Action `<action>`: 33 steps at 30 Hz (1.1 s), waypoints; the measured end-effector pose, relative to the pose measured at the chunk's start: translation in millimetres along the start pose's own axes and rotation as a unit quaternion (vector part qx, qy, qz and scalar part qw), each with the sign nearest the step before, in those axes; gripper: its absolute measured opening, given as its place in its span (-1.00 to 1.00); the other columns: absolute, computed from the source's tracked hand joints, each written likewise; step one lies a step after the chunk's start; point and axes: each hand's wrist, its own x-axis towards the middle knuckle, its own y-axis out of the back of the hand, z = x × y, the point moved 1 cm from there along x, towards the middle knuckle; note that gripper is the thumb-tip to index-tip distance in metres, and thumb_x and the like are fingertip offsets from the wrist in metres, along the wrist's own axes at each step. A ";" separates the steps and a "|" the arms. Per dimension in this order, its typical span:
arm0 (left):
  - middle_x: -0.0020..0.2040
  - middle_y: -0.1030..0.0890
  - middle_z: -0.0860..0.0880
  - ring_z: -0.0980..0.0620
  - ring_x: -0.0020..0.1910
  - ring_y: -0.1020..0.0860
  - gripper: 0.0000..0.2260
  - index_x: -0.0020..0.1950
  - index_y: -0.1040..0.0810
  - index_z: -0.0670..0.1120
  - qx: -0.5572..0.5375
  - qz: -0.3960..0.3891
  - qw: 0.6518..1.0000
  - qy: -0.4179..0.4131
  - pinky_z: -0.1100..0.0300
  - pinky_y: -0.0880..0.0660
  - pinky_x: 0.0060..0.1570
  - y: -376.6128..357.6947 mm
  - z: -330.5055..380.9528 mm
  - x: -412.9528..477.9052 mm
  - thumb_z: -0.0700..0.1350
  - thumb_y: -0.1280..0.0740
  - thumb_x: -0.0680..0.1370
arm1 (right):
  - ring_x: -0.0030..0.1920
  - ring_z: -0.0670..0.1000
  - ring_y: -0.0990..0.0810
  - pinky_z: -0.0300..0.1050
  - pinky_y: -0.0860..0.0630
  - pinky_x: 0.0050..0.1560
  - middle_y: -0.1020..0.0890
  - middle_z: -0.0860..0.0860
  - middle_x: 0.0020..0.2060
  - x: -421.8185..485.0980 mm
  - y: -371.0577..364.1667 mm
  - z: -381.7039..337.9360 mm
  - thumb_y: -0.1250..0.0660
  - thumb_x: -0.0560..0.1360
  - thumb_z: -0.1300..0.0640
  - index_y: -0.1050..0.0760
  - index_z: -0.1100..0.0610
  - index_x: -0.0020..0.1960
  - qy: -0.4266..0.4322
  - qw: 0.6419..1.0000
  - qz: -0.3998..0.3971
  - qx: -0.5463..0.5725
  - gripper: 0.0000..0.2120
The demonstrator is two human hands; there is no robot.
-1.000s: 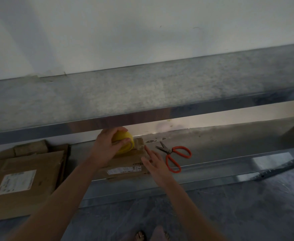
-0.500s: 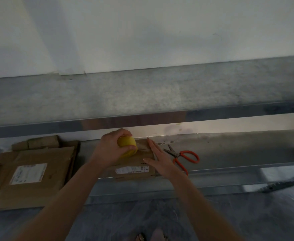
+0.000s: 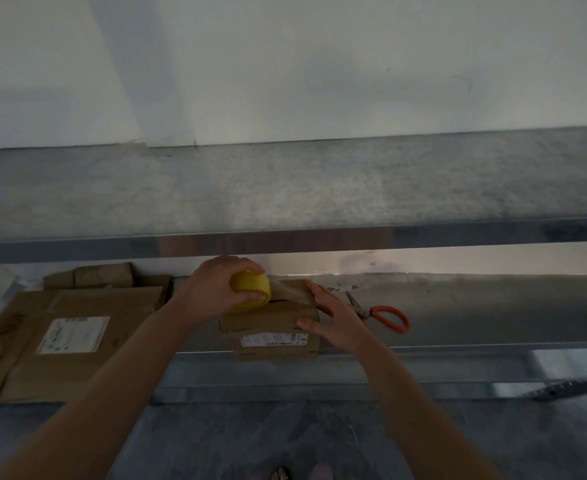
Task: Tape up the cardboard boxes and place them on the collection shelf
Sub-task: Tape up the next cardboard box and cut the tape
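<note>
Two bare arms of one person, seen from above in dim light. The left forearm is uncovered along its whole visible length, from the lower left edge of the frame to the wrist. The right forearm is just as bare, from the lower right edge to its wrist. Both are slim and smooth. The left hand shows its back and knuckles. The right hand shows its back, thumb and slender fingers. At the bottom edge are the tips of two feet. The left one carries a dark, blurred patch, perhaps a sandal strap.
</note>
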 end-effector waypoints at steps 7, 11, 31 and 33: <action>0.02 -0.55 0.15 0.12 0.00 -0.50 -0.62 0.05 -0.53 0.21 0.017 -0.011 0.996 0.088 0.16 -0.47 -0.06 10.0 -10.9 -4.3 0.25 -0.50 0.30 | 0.43 -0.06 -0.34 0.13 -0.40 0.40 -0.18 -0.20 0.52 -0.1 2.7 -4.1 -0.44 0.24 -0.41 -0.05 -0.67 0.26 0.002 0.999 -0.021 0.034 -0.25; 0.11 -0.54 0.12 0.12 0.05 -0.47 -0.62 0.16 -0.53 0.23 0.054 -0.049 0.993 0.090 0.16 -0.42 0.00 16.5 -30.0 -15.5 0.22 -0.46 0.38 | 0.42 -0.08 -0.34 0.09 -0.41 0.39 -0.23 -0.22 0.48 0.8 -0.2 -2.5 -0.41 0.25 -0.42 -0.05 -0.56 0.37 0.019 0.999 -0.014 0.039 -0.20; 0.05 -0.56 0.08 0.07 0.06 -0.49 -0.53 0.12 -0.56 0.15 0.037 -0.041 0.994 0.095 0.12 -0.44 0.04 -2.1 -93.4 -27.0 0.34 -0.35 0.31 | 0.36 -0.18 -0.40 -0.14 -0.46 0.33 -0.32 -0.17 0.45 3.5 -4.7 1.5 -0.43 0.32 -0.26 -0.13 -0.31 0.47 0.044 0.997 0.005 0.066 -0.19; 0.18 -0.51 0.02 0.04 0.19 -0.41 -0.51 0.22 -0.53 0.16 0.024 -0.051 0.992 0.115 0.13 -0.38 0.15 -13.6 -101.8 -29.3 0.30 -0.35 0.34 | 0.36 -0.18 -0.39 -0.17 -0.45 0.33 -0.35 -0.16 0.44 3.4 -5.4 1.7 -0.43 0.31 -0.24 -0.14 -0.32 0.46 0.040 0.997 0.008 0.072 -0.20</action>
